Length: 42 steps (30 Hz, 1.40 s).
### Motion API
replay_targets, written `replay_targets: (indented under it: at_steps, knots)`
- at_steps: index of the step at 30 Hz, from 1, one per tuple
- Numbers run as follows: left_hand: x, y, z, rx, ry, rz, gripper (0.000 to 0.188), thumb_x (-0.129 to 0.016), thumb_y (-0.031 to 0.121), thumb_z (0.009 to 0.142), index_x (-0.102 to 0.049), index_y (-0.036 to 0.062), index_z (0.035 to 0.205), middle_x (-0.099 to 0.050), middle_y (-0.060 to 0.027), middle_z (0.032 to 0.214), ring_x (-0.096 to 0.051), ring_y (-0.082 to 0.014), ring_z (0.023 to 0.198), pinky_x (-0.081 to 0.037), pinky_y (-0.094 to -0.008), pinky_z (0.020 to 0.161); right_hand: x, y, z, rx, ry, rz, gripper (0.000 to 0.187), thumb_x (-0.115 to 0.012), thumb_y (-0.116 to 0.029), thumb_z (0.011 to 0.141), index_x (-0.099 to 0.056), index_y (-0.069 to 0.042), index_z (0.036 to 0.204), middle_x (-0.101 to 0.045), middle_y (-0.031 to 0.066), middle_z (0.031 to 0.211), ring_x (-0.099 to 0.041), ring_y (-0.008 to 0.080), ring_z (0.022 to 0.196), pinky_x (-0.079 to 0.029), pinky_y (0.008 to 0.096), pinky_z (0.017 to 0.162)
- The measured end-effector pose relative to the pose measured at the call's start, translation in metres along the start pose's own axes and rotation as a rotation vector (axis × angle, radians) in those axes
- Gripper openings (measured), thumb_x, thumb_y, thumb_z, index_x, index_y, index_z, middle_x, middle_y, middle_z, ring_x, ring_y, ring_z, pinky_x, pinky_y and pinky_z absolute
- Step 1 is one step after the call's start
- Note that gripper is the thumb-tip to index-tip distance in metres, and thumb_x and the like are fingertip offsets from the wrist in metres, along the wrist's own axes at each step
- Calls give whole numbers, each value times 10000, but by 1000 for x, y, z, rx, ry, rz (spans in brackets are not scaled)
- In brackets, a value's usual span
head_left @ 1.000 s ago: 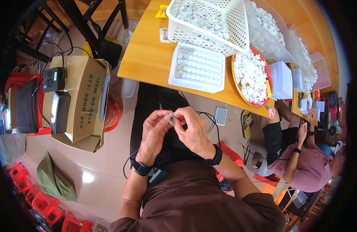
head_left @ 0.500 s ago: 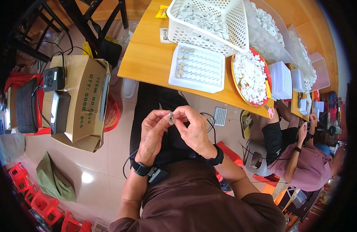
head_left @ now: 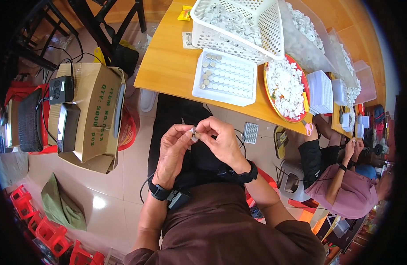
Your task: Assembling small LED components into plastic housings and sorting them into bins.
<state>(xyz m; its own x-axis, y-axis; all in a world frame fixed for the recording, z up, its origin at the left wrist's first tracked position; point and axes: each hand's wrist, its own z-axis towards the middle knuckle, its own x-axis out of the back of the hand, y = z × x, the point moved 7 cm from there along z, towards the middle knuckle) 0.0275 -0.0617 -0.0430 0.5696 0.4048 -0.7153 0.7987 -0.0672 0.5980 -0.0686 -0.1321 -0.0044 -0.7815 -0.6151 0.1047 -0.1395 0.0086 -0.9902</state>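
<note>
Above my lap, my left hand [head_left: 176, 143] and my right hand [head_left: 220, 143] meet fingertip to fingertip. Both pinch a small whitish piece [head_left: 194, 134] with a shiny bit on it; its exact kind is too small to make out. Beyond them, on the table, lies a white tray [head_left: 224, 100] with rows of round slots. Several silvery round discs [head_left: 206, 82], like button cells, sit at its left side. A red-rimmed round basket [head_left: 266, 88] heaped with small white plastic parts [head_left: 285, 88] stands to the tray's right.
The wooden table [head_left: 163, 66] bears a white perforated basket [head_left: 236, 46] of small grey-white parts and stacked white trays [head_left: 320, 92]. Pink-handled scissors [head_left: 308, 128] lie at its edge. A cardboard box [head_left: 91, 119] stands left; a co-worker [head_left: 344, 190] sits right.
My right hand has shifted slightly, its fingers turning around the small piece. My left hand stays nearly still. At the right, the co-worker's hands have come closer together.
</note>
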Motion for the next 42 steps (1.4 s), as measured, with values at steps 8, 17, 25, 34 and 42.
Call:
replay_targets:
  at_steps: [8, 17, 25, 34, 42]
  knots:
    - [1, -1, -1, 17, -5, 3, 99, -589, 81, 865, -596, 50, 959, -628, -49, 925, -591, -108, 848, -472, -263, 779, -4, -25, -5, 219, 68, -305, 214, -599, 106, 733, -535, -12, 901, -543, 99, 749, -581, 219, 634, -468, 288, 558]
    - [3, -2, -1, 13, 0, 18, 103, -597, 92, 864, -599, 57, 961, -628, -41, 923, -588, -99, 840, -467, -252, 769, -4, -18, 0, 153, 29, -271, 191, -602, 99, 750, -521, -4, 890, -560, 87, 751, -588, 176, 655, -484, 277, 586]
    - [3, 0, 1, 1, 26, 30, 103, -595, 88, 864, -603, 58, 962, -629, -39, 912, -584, -92, 817, -464, -245, 753, 0, 14, 8, -106, -54, 58, 125, -626, 21, 797, -530, -11, 872, -583, 37, 754, -563, 74, 648, -482, 221, 587]
    - [-1, 1, 0, 16, 3, 6, 104, -586, 85, 867, -599, 50, 964, -629, -46, 914, -587, -104, 828, -463, -244, 755, 0, 21, 10, -172, -111, 269, 152, -651, -20, 805, -549, -3, 916, -589, 24, 774, -571, 66, 686, -481, 197, 625]
    - [-2, 0, -1, 45, -4, 12, 110, -558, 81, 879, -586, 40, 977, -609, -57, 978, -575, -111, 893, -466, -256, 785, 1, 27, 3, -329, -120, 215, 131, -645, -91, 827, -595, 4, 902, -614, 29, 779, -575, 63, 678, -460, 195, 599]
